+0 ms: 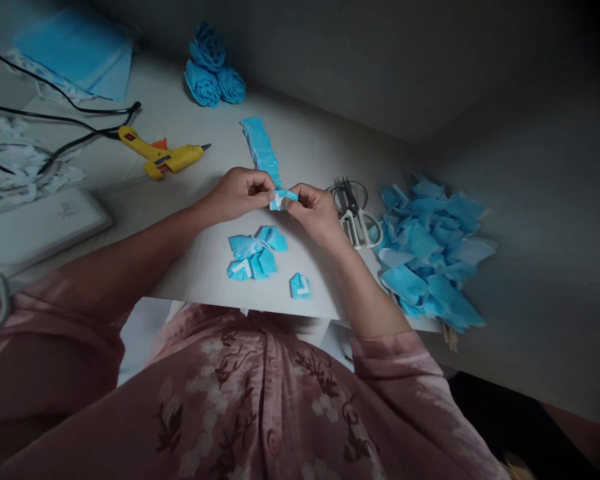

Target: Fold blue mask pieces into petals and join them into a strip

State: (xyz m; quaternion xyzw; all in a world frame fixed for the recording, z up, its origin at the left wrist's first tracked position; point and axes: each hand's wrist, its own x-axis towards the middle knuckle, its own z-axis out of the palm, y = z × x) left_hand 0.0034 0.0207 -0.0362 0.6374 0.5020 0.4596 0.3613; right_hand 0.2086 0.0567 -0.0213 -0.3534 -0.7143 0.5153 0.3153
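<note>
Between the fingertips of both hands is a small folded blue piece [279, 201] with a white patch on it. My left hand [244, 192] pinches its left end, and my right hand [313, 207] pinches the right end. Just behind it a pleated blue strip [261, 148] lies on the table, its near end partly hidden by the fingers. Several folded blue pieces [257, 253] lie in a loose cluster in front of my hands. A single folded piece [300, 286] with a white edge rests near the table's front edge.
Scissors [355, 217] lie right of my right hand, beside a big pile of blue pieces [430, 247]. A yellow glue gun [163, 157] with a black cord sits left. Blue rosettes [213, 70] and blue sheets [80, 50] are at the back; a white device [45, 223] stands left.
</note>
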